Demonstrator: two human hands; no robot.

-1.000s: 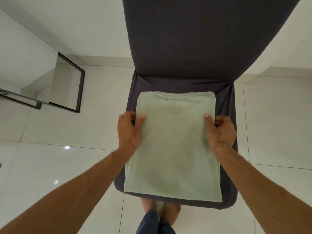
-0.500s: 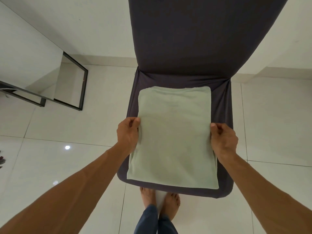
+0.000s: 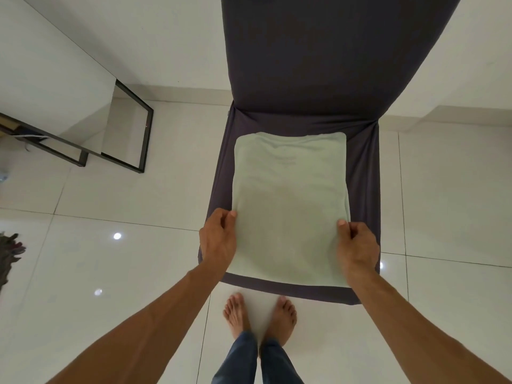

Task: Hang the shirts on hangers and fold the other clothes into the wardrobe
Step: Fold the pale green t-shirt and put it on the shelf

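Though gripping higher up the sides a second back, now down toward the lower end of the shirt (image 3: 291, 206). Left hand (image 3: 217, 239) at the left edge, right hand (image 3: 357, 245) at the right edge, both lower centre of frame. Each curled, thumb on top of the cloth, pinching the edge; cannot tell how far under the fingers reach. Shirt unmoved on the seat: pale green, folded to a long rectangle, collar end toward the chair back, hem end toward bottom of frame, just short of the seat's front lip.

Reading: sides squared off, grip set for the next fold, likely hem end lifted up and over toward the collar. Fold roughly half done. No wardrobe in view, so stowing yet to come. Thin, limp cloth; apt to skew if one side lifted ahead of the other.

Surface: chair (image 3: 363, 173) in dark grey stretch cover, centre of frame, back rising to the top edge, cover wrinkled at the rear corners.

Room: glossy white tiles (image 3: 83, 206), light glints at lower left. Black metal frame (image 3: 146, 134) upper left, by a white wall. Dark bundle (image 3: 9, 253) at left edge, too cropped to name. Bare feet (image 3: 235, 314) and jeans (image 3: 238, 361) at bottom centre.
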